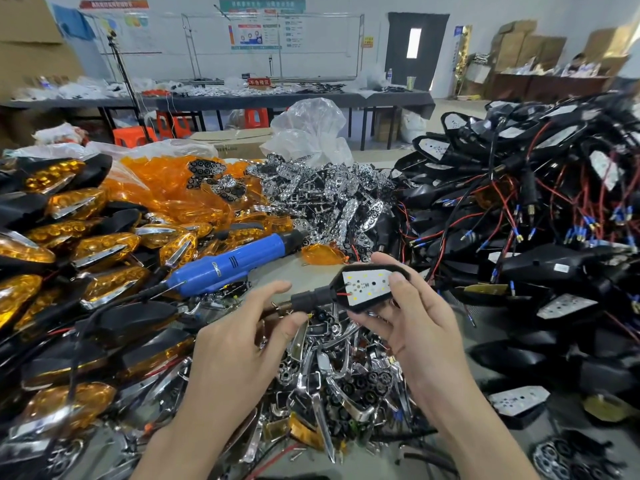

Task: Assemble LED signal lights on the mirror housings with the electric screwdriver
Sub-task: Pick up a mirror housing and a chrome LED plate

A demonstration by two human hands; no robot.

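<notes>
We grip a black mirror housing (372, 289) in our right hand (412, 327), its white LED board facing up, while our left hand (242, 334) pinches the housing's stem between thumb and forefinger. The blue electric screwdriver (235, 261) lies on the worktop (301, 273) just beyond the left hand, beside piled amber lights (86, 251).

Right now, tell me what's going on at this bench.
A person is mid-assembly. The right hand holds a black housing with a white LED board seated in it. The left hand has thumb and forefinger either side of the stem; whether it grips is unclear. The blue electric screwdriver lies untouched on the pile. Amber-lensed lights are heaped on the left, chrome reflectors behind, wired housings on the right.
</notes>
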